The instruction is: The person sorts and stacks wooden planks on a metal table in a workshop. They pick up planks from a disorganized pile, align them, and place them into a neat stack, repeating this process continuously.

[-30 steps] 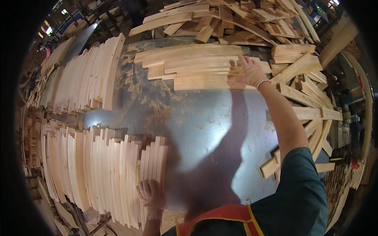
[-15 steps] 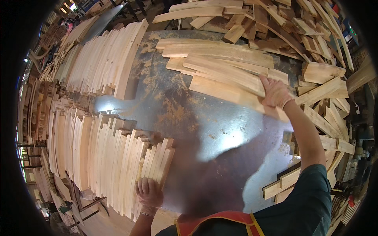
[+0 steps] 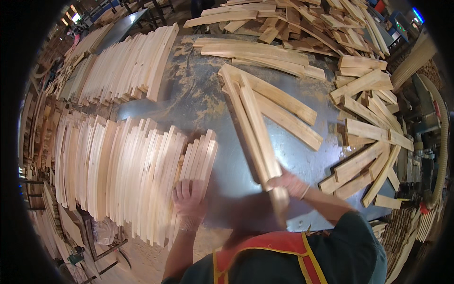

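Note:
My right hand (image 3: pixel 289 183), in a pale glove, is closed around the lower part of two narrow wooden boards (image 3: pixel 255 125), close together and standing on edge. They slant across the metal table (image 3: pixel 227 175), their far ends near two other boards (image 3: pixel 286 118); their near ends are blurred. My left hand (image 3: pixel 189 196), also gloved, lies with fingers stretched over the near ends of several short boards (image 3: pixel 196 161). These boards finish the right side of a long row of upright boards (image 3: pixel 123 170).
Behind that row stands another row of boards (image 3: pixel 127 64). Flat boards (image 3: pixel 255 54) lie at the table's far side, with sawdust around them. A jumbled heap of offcuts (image 3: pixel 312 28) fills the back right, and loose pieces (image 3: pixel 364 170) lie along the right. A ribbed hose (image 3: pixel 440 142) hangs beyond.
My right hand has drawn boards from the far right toward me, turning them steeply lengthwise. My left hand stays at the row's end, its fingers now flatter. The view has shifted slightly.

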Available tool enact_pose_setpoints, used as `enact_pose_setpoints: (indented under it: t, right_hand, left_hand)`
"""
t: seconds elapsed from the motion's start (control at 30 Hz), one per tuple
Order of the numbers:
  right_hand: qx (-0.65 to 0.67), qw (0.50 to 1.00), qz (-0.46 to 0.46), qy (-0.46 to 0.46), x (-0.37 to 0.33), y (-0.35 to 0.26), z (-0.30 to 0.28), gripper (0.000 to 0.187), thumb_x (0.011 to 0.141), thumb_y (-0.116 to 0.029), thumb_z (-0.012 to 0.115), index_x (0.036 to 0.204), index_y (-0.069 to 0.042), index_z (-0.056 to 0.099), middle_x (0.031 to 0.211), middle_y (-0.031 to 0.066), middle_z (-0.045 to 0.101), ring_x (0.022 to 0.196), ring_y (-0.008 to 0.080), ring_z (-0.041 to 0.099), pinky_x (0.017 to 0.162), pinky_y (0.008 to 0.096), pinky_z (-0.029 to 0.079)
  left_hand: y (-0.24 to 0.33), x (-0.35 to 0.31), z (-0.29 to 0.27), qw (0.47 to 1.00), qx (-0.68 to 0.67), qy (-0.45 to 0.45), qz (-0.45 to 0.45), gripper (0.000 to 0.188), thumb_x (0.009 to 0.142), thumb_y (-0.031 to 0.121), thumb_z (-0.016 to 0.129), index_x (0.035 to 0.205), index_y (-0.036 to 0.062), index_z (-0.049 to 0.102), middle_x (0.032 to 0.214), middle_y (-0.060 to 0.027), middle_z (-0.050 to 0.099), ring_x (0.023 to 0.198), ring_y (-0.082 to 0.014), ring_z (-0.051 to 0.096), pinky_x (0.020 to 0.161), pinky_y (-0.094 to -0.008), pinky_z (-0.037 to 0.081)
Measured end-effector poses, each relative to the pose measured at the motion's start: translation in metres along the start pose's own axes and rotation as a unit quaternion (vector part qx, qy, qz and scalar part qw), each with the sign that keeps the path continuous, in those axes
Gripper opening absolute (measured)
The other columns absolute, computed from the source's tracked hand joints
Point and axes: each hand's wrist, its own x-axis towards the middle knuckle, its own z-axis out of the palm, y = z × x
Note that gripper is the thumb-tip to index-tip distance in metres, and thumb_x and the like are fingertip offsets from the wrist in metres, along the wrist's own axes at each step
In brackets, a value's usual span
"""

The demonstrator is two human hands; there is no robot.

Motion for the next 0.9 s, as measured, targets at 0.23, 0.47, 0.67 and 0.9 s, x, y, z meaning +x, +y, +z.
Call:
enact_pose_setpoints:
  t: [0.23, 0.47, 0.67, 0.9]
  right_hand:
    - [-0.494, 0.863, -0.001, -0.107, 0.029, 0.173, 0.155, 0.103, 0.084, -0.068, 0.077, 0.157, -0.007, 0.038, 0.126, 0.0259, 0.070, 0.111, 0.0393, 0.072, 0.098, 0.0434, 0.056]
    - [-0.605, 0.791, -0.038, 0.083, 0.064, -0.064, 0.051, 0.042, 0.090, -0.036, 0.067, 0.120, -0.007, 0.070, 0.130, 0.0214, 0.071, 0.120, 0.0366, 0.067, 0.100, 0.0465, 0.053]
    - [-0.782, 0.545, -0.080, 0.291, 0.094, -0.075, -0.115, 0.071, 0.088, -0.023, 0.065, 0.155, -0.009, 0.047, 0.143, 0.0219, 0.057, 0.135, 0.0400, 0.055, 0.109, 0.0518, 0.046]
    - [-0.646, 0.710, -0.153, 0.234, 0.100, -0.129, -0.109, 0.089, 0.070, -0.032, 0.085, 0.150, -0.011, 0.053, 0.134, 0.0250, 0.058, 0.129, 0.0441, 0.055, 0.111, 0.0489, 0.047]
  left_hand:
    - [0.049, 0.019, -0.028, 0.987, -0.122, -0.108, 0.016, 0.095, 0.077, 0.052, 0.081, 0.152, 0.0048, 0.047, 0.155, -0.0160, 0.044, 0.152, -0.0377, 0.033, 0.126, -0.0587, 0.025]
    - [0.031, -0.001, -0.010, 0.993, -0.096, -0.009, 0.072, 0.073, 0.076, 0.031, 0.076, 0.142, 0.0049, 0.055, 0.142, -0.0148, 0.053, 0.137, -0.0372, 0.046, 0.119, -0.0586, 0.032]
    - [0.037, 0.021, -0.019, 0.991, -0.104, 0.011, 0.086, 0.054, 0.078, 0.026, 0.073, 0.127, 0.0065, 0.063, 0.131, -0.0150, 0.059, 0.126, -0.0388, 0.054, 0.114, -0.0595, 0.038]
    - [0.046, 0.037, -0.023, 0.991, -0.118, -0.005, 0.067, 0.033, 0.078, 0.025, 0.068, 0.108, 0.0099, 0.066, 0.113, -0.0144, 0.061, 0.107, -0.0373, 0.058, 0.099, -0.0551, 0.043]
